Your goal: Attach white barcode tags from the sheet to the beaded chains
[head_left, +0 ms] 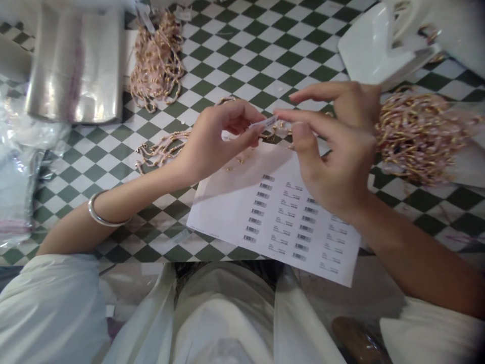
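Between the thumb and fingers of my left hand (223,134) is a small white printed label (264,122). A fingertip of my right hand (335,141) meets the label's far end, while its thumb and other visible fingers stand apart. Under both hands lies a white sheet of barcode labels (223,205), partly bare on its left side. Small gold pieces (239,161) rest near the sheet's upper edge. Thin beaded strands (162,149) lie beside my left hand, and more gold and pale beads (279,127) show between the hands, partly hidden.
A pink and gold bead-strand bundle (157,60) lies at the upper left, beside a stack of clear plastic bags (76,60). Another strand pile (420,136) sits on the right. Behind it stands a white plastic holder (367,45). The tabletop (235,50) is green-and-white checked.
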The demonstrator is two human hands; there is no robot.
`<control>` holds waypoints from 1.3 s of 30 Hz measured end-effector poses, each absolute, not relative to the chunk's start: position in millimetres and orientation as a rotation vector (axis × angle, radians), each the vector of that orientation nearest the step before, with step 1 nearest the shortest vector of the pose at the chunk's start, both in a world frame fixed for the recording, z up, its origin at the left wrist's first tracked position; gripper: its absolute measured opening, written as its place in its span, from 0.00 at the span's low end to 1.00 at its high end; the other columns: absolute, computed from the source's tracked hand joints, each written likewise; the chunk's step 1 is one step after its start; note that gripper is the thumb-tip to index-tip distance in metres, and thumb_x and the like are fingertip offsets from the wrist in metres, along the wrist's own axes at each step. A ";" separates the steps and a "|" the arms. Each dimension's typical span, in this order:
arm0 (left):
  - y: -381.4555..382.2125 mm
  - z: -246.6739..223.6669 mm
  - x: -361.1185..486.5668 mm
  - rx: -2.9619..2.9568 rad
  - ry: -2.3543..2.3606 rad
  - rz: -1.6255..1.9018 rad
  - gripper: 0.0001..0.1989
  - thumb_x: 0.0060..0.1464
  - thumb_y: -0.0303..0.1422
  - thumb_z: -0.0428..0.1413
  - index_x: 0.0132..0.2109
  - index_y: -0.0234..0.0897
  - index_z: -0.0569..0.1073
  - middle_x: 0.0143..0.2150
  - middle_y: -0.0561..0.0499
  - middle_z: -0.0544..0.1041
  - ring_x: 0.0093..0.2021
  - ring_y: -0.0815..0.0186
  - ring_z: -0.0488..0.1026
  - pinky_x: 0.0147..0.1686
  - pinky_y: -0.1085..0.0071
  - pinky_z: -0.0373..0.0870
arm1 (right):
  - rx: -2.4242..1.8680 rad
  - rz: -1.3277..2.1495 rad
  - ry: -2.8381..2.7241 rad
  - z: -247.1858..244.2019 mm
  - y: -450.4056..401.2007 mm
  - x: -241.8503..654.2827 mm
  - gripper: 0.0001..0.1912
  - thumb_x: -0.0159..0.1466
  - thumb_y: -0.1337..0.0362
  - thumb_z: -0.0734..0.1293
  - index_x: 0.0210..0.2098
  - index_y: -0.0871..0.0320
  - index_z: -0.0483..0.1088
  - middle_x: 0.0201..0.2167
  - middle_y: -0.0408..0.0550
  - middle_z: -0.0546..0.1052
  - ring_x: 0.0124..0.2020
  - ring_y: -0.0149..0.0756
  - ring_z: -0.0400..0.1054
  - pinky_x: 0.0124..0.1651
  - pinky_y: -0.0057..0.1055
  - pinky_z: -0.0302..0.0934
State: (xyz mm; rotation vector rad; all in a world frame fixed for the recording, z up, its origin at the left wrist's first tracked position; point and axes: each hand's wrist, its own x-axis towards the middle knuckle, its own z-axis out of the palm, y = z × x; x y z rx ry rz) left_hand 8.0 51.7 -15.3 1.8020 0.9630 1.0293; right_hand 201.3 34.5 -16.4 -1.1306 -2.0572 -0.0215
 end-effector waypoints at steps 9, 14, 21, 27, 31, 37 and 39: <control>51.9 -26.5 7.6 1.802 0.996 1.167 0.06 0.59 0.34 0.58 0.37 0.35 0.73 0.32 0.52 0.77 0.29 0.76 0.75 0.31 0.79 0.74 | -1.014 -0.192 -2.007 -21.4 35.2 202.8 0.10 0.65 0.61 0.64 0.44 0.53 0.75 0.51 0.51 0.74 0.53 0.44 0.68 0.55 0.46 0.65; 44.3 -24.6 10.7 1.942 1.024 1.220 0.02 0.58 0.30 0.57 0.38 0.37 0.73 0.30 0.54 0.75 0.29 0.76 0.73 0.32 0.78 0.74 | -1.065 -0.062 -1.981 -19.3 31.2 197.7 0.10 0.65 0.60 0.66 0.44 0.52 0.75 0.50 0.51 0.75 0.53 0.44 0.69 0.54 0.47 0.67; 39.5 -26.7 14.4 2.027 0.977 1.295 0.02 0.57 0.26 0.56 0.37 0.37 0.71 0.33 0.55 0.77 0.29 0.77 0.73 0.31 0.80 0.74 | -1.039 -0.064 -1.990 -17.3 30.2 198.4 0.09 0.64 0.59 0.67 0.41 0.54 0.76 0.49 0.51 0.75 0.51 0.46 0.69 0.53 0.49 0.66; 38.0 -29.8 16.6 2.018 0.923 1.327 0.02 0.58 0.27 0.57 0.38 0.37 0.71 0.33 0.55 0.75 0.30 0.77 0.73 0.31 0.80 0.74 | -1.050 0.036 -1.967 -16.2 29.3 196.1 0.08 0.63 0.61 0.68 0.40 0.55 0.76 0.48 0.53 0.75 0.50 0.46 0.69 0.54 0.49 0.66; 36.7 -29.0 17.2 2.036 0.911 1.293 0.03 0.58 0.26 0.56 0.39 0.38 0.72 0.34 0.55 0.77 0.30 0.77 0.74 0.31 0.79 0.74 | -1.039 0.095 -1.935 -18.9 29.3 195.4 0.06 0.63 0.61 0.68 0.39 0.54 0.76 0.47 0.52 0.75 0.49 0.44 0.69 0.53 0.48 0.66; 33.4 -29.3 19.7 1.968 0.893 1.318 0.05 0.57 0.24 0.56 0.39 0.39 0.72 0.33 0.57 0.76 0.29 0.78 0.73 0.30 0.80 0.71 | -0.995 0.089 -1.919 -21.3 29.9 196.1 0.04 0.62 0.63 0.69 0.37 0.55 0.75 0.45 0.52 0.76 0.47 0.43 0.70 0.51 0.47 0.65; 32.3 -29.4 20.5 1.942 0.921 1.309 0.05 0.56 0.24 0.57 0.38 0.39 0.71 0.32 0.57 0.75 0.29 0.77 0.73 0.30 0.79 0.71 | -1.012 0.072 -1.915 -19.8 28.9 195.8 0.04 0.63 0.62 0.68 0.35 0.54 0.75 0.45 0.50 0.77 0.47 0.42 0.71 0.52 0.46 0.65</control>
